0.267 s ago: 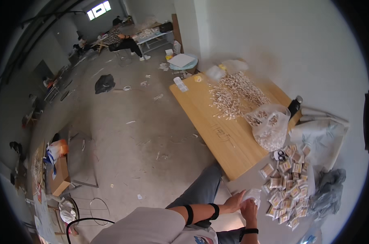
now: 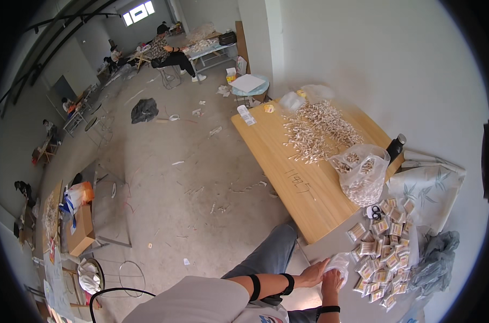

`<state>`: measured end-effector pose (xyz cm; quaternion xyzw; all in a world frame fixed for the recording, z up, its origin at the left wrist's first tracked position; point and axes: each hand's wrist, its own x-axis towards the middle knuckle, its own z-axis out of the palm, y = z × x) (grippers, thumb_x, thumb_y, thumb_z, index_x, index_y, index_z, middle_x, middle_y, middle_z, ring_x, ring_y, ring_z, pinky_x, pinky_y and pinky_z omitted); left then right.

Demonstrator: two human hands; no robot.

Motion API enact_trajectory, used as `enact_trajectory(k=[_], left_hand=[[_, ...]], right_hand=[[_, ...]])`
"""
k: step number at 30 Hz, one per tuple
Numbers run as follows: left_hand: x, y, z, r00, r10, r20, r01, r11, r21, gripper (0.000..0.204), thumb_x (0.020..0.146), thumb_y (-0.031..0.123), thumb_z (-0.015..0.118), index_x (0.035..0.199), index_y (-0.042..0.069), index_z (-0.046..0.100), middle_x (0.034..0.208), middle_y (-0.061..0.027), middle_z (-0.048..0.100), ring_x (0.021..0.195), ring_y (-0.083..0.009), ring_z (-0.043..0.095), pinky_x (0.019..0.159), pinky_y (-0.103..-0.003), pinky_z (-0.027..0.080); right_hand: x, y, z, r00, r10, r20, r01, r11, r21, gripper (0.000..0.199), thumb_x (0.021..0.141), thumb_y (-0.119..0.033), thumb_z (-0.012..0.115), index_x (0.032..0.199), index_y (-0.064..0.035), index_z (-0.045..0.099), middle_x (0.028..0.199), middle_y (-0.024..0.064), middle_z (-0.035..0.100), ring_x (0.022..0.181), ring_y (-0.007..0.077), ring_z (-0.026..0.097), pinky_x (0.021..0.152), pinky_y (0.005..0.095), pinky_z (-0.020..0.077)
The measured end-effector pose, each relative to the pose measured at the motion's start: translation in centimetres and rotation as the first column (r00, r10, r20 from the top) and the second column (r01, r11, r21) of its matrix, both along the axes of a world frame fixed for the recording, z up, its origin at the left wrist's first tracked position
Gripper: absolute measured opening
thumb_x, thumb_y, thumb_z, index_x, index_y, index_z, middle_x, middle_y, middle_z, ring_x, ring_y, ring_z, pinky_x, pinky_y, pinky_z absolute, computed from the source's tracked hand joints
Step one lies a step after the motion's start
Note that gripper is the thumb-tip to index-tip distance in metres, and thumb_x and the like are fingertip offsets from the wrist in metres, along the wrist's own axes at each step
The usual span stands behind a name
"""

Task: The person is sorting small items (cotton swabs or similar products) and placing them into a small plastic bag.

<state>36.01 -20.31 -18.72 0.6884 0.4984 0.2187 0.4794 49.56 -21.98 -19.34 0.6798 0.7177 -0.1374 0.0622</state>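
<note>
The crinkly, whitish see-through plastic bag (image 2: 340, 262) was right between both hands, all thin and scrunched up. The left hand (image 2: 311, 274) pointed toward 3 o'clock, lying nearly level, fingers mostly closed on the bag's side. The right hand (image 2: 332, 280) pointed up toward 12, fingers curled in around its lower edge. Too small to tell how each fingertip sat. At 2 to 3 o'clock from the hands was a messy heap of small, flat, rectangular clear packets (image 2: 382, 275), with a crumpled grey plastic bag (image 2: 435, 261) past it at 3. Toward 12 stood a smooth, light-brown wooden table (image 2: 320, 210). On that, at 1 o'clock, slumped a rounded, cloudy plastic sack of sticks (image 2: 360, 185); farther, a spiky pile of loose white-tipped sticks (image 2: 317, 134) at 12, plus a black cylindrical bottle (image 2: 396, 146) around 1. Way off at 11, a seated person (image 2: 159, 49) wore a patterned top.
</note>
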Motion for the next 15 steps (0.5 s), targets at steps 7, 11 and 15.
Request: enact_trajectory(k=[7, 11, 15], left_hand=[[0.4, 0.1, 2.3, 0.994, -0.103, -0.025, 0.097, 0.980, -0.176, 0.076, 0.077, 0.009, 0.061, 0.139, -0.003, 0.019, 0.135, -0.0293, 0.035, 0.127, -0.0394, 0.036, 0.104, -0.043, 0.033], [-0.2, -0.3, -2.4, 0.983, 0.073, 0.169, -0.081, 0.996, 0.040, 0.077, 0.075, 0.017, 0.067, 0.138, -0.001, 0.027, 0.135, -0.0252, 0.039, 0.124, -0.0328, 0.041, 0.101, -0.040, 0.035], [-3.5, 1.9, 2.7, 0.995, 0.095, 0.006, -0.092, 0.950, 0.298, 0.052, 0.078, 0.007, 0.067, 0.124, 0.004, 0.043, 0.100, -0.0078, 0.056, 0.071, -0.0147, 0.055, 0.064, -0.030, 0.048]], right_hand=[[0.6, -2.0, 2.4, 0.997, 0.019, -0.076, 0.005, 0.952, 0.306, 0.025, 0.072, -0.019, 0.069, 0.091, -0.0048, 0.062, 0.101, 0.0105, 0.058, 0.101, 0.0310, 0.053, 0.084, 0.0424, 0.0458], [-0.4, -2.8, 5.2, 0.970, 0.034, -0.241, 0.121, 0.791, 0.600, 0.021, 0.074, -0.012, 0.066, 0.094, -0.0051, 0.060, 0.095, 0.0114, 0.059, 0.093, 0.0314, 0.055, 0.083, 0.0436, 0.0439], [-1.2, -4.2, 6.0, 0.391, -0.603, -0.695, 0.898, 0.415, 0.146, 0.024, 0.079, -0.018, 0.068, 0.096, -0.0040, 0.058, 0.090, 0.0114, 0.057, 0.070, 0.0221, 0.057, 0.067, 0.0348, 0.0469]])
